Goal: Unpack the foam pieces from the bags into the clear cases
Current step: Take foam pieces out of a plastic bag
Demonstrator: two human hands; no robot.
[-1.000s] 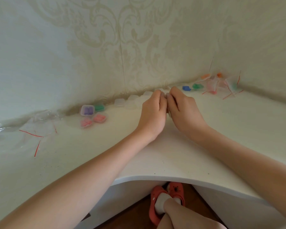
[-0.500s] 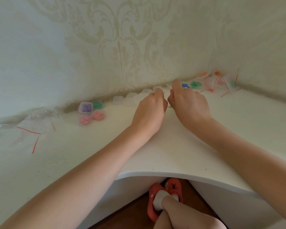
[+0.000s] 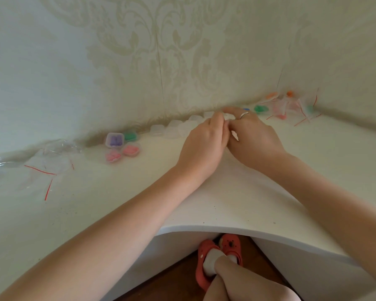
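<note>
Hands drawn back together; left hand, right hand grip pinching small clear item; desk front edge bare.

What the left hand and right hand pinch between them is hidden behind the fingers; only a pale sliver shows. The bags in the far corner blur into one heap, their contents unclear. Crumpled plastic runs off the left edge. Both elbows are cut off below.
</note>
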